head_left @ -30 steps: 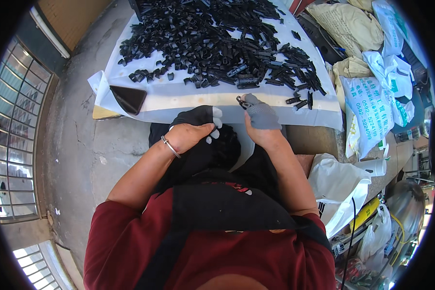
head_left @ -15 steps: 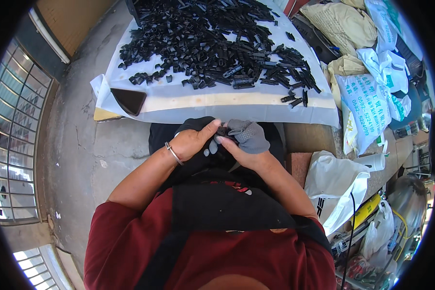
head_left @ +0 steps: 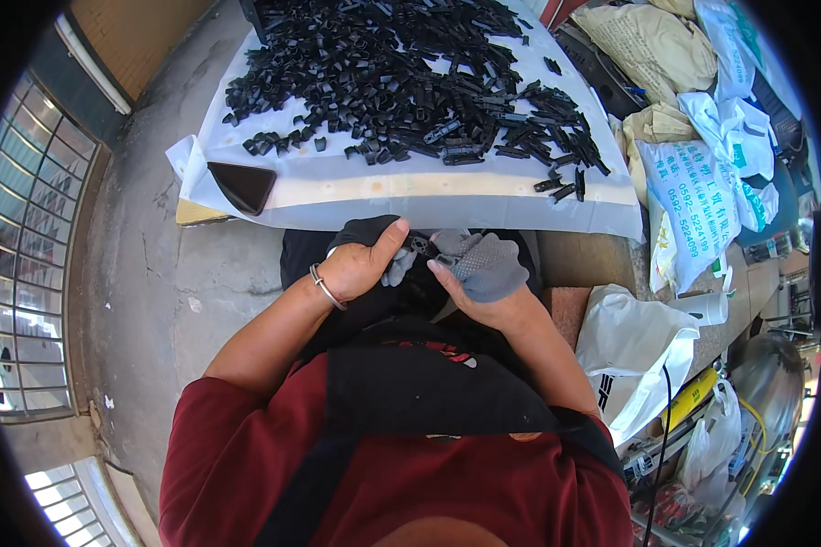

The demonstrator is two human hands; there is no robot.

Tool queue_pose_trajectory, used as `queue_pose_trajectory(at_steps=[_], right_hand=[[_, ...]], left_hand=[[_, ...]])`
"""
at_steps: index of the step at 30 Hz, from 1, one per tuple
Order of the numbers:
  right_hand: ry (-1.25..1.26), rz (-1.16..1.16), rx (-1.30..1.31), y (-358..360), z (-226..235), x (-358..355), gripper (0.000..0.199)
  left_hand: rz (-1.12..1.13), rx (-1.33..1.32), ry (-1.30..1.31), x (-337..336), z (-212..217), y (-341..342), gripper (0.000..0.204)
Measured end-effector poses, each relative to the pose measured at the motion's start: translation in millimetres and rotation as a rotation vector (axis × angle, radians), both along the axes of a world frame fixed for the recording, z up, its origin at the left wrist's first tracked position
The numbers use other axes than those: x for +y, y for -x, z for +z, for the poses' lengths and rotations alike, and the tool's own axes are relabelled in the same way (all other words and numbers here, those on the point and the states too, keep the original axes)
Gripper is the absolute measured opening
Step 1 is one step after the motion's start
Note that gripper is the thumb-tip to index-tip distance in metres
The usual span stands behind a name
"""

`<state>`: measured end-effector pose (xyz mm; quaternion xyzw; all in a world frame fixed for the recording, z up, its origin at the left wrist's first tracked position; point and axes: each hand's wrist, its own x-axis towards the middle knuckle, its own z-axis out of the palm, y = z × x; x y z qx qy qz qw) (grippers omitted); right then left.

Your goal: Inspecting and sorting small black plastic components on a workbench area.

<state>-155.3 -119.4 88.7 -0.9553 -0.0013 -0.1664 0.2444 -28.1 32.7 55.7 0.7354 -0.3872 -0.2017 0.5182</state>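
In front of my lap, just below the table's near edge, my left hand (head_left: 367,260) is closed on a small black plastic part (head_left: 419,245). This hand wears a dark glove that leaves the thumb bare, and a bangle circles its wrist. Close by on the right, my right hand (head_left: 485,272) has its fingers curled inward in a grey dotted glove, its thumb bare. What lies between those fingers is hidden. Beyond both hands, a large pile of black plastic pieces (head_left: 365,91) covers much of the table: short curved ones on the left, long narrow ones on the right.
A white sheet covers the table (head_left: 356,214). A dark phone (head_left: 244,187) lies at its near left corner. Printed white sacks (head_left: 689,210), a white bag (head_left: 634,333) and a white cup (head_left: 705,307) crowd the right side. A barred window (head_left: 32,246) stands left.
My right hand has shifted slightly right and turned, drawing away from my left. More of the black part shows between them. My left hand stays nearly in place.
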Motion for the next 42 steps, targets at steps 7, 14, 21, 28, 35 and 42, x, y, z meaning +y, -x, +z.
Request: queue_pose_trajectory(at_steps=[7,14,21,28,35,42], right_hand=[[0.224,0.058,0.005,-4,-6,3,0.023],[0.211,0.006,0.120,-15,-15,8,0.024],[0.288,-0.272,0.060,-45,-18,-56,0.021],[0.433,-0.327,0.116,-89,-30,-82,0.025],[0.498,-0.185,-0.017,-78,-46,-79,0.026],[-0.084,0.021,-0.099,-47,-20,-31,0.027]], left_hand=[[-0.132,-0.216,-0.111,-5,8,5,0.041],[-0.139,-0.320,-0.145,-12,3,3,0.040],[0.280,-0.811,-0.214,-39,-13,-67,0.036],[0.206,-0.768,-0.471,-86,-11,-90,0.018],[0.201,-0.881,-0.365,-70,-16,-77,0.020],[0.073,-0.619,-0.245,-33,15,-46,0.022]])
